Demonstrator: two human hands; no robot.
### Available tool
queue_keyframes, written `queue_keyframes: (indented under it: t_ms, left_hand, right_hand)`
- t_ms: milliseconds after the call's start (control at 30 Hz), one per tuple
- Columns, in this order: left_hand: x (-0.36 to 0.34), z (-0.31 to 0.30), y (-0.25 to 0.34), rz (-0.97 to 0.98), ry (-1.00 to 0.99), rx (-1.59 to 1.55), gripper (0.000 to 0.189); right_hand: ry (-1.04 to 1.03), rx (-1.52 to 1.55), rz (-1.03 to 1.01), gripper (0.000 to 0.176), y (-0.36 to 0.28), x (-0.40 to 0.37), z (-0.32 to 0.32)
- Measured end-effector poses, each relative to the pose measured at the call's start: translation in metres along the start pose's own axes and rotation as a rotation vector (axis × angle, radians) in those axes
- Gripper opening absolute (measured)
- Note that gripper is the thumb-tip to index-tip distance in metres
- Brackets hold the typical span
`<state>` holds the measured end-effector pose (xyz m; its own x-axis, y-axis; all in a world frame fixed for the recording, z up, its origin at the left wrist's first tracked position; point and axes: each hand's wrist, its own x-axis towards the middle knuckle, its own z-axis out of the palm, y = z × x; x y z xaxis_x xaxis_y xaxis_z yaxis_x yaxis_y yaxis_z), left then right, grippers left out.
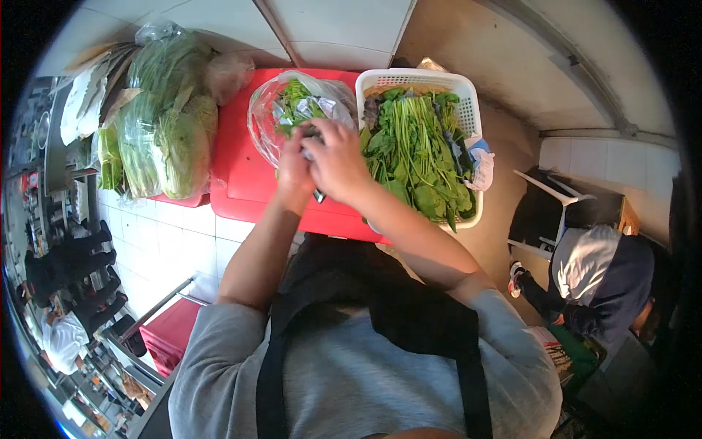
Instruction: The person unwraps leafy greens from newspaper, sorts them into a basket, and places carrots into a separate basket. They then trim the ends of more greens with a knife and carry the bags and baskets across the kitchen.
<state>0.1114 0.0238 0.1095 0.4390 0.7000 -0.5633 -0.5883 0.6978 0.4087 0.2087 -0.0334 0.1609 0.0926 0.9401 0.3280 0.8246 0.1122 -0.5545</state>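
Note:
My left hand (294,167) and my right hand (338,159) are closed and touching each other over the near edge of a clear plastic bag (263,121). Leafy greens (294,99) show inside the bag's mouth, just beyond my fingers. Something small and dark sits between the hands, and a short metallic piece (319,196) sticks out below them; its kind is hidden. To the right of my right hand, a white plastic basket (469,99) holds a heap of long-stemmed leafy greens (413,146). Bag and basket both rest on a red surface (245,183).
Large bagged green vegetables (172,124) stand at the left, beside cardboard pieces (88,102). A crumpled white and blue wrapper (480,164) hangs at the basket's right rim. One person (603,278) bends over at the right; other people (66,336) are at far left.

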Motion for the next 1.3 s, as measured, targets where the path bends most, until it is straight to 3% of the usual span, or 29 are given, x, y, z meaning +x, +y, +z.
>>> queue_keyframes:
  t_ms: [67,133,200,233,267,333,367,433,467,533,600,700,833,933,967,1067,1200,1233,1300]
  left_hand:
    - [0.011,-0.056,0.031,0.059,0.092,0.058,0.023]
    - [0.015,-0.061,0.056,0.236,0.238,0.293,0.02]
    - [0.053,-0.103,0.081,0.07,0.118,0.474,0.038]
    - [0.023,-0.046,0.084,0.037,0.292,0.738,0.068]
    - [0.041,-0.065,0.079,0.221,0.251,0.979,0.075]
    - [0.075,-0.086,0.069,0.61,0.151,1.441,0.089]
    - [0.07,-0.083,0.052,0.864,0.282,1.745,0.076]
    - [0.03,-0.031,0.03,0.995,0.017,1.802,0.065]
    - [0.016,-0.013,0.014,1.059,-0.12,1.824,0.06]
    - [0.004,0.009,-0.024,0.973,-0.413,1.658,0.048]
    - [-0.004,0.023,-0.058,0.6,-0.422,1.543,0.054]
    - [0.008,0.027,-0.102,0.634,-0.261,1.604,0.06]
    - [0.023,0.041,-0.116,0.338,-0.108,1.441,0.073]
    - [0.028,0.053,-0.11,-0.119,-0.055,1.257,0.072]
    - [0.042,0.04,-0.123,-0.094,-0.06,1.357,0.068]
    - [0.023,0.051,-0.139,0.495,-0.012,1.868,0.056]
    - [0.019,0.067,-0.147,0.319,0.087,1.345,0.063]
    - [0.028,0.063,-0.151,0.35,0.113,1.282,0.065]
    - [0.044,0.062,-0.148,0.189,0.051,1.38,0.067]
  right_hand:
    - [0.05,0.158,-0.07,0.039,-0.02,-0.001,-0.004]
    - [-0.008,0.14,-0.027,0.049,-0.016,-0.006,-0.006]
    - [0.008,0.098,0.064,0.049,-0.001,-0.017,-0.013]
    - [0.008,-0.007,0.16,0.05,0.008,-0.024,-0.021]
    - [0.033,-0.027,0.233,0.048,0.024,-0.03,-0.023]
    - [-0.045,-0.326,0.401,0.064,0.046,-0.044,-0.037]
    - [-0.101,-0.414,0.489,0.07,0.052,-0.049,-0.045]
    - [-0.213,-0.584,0.668,0.082,0.061,-0.059,-0.06]
    - [-0.238,-0.519,0.728,0.086,0.07,-0.065,-0.066]
    - [-0.282,-0.387,0.847,0.095,0.097,-0.083,-0.07]
    - [-0.114,-0.237,0.78,0.093,0.125,-0.106,-0.068]
    - [0.021,-0.074,0.657,0.097,0.155,-0.125,-0.076]
    - [0.036,0.12,0.645,0.097,0.182,-0.136,-0.086]
    - [0.047,0.197,0.657,0.098,0.199,-0.143,-0.089]
    - [0.033,0.24,0.688,0.097,0.203,-0.146,-0.092]
    - [0.045,0.37,0.735,0.097,0.204,-0.144,-0.1]
    - [0.032,0.353,0.749,0.099,0.212,-0.145,-0.101]
    - [0.037,0.366,0.748,0.098,0.215,-0.146,-0.1]
    - [0.048,0.392,0.746,0.098,0.224,-0.152,-0.094]
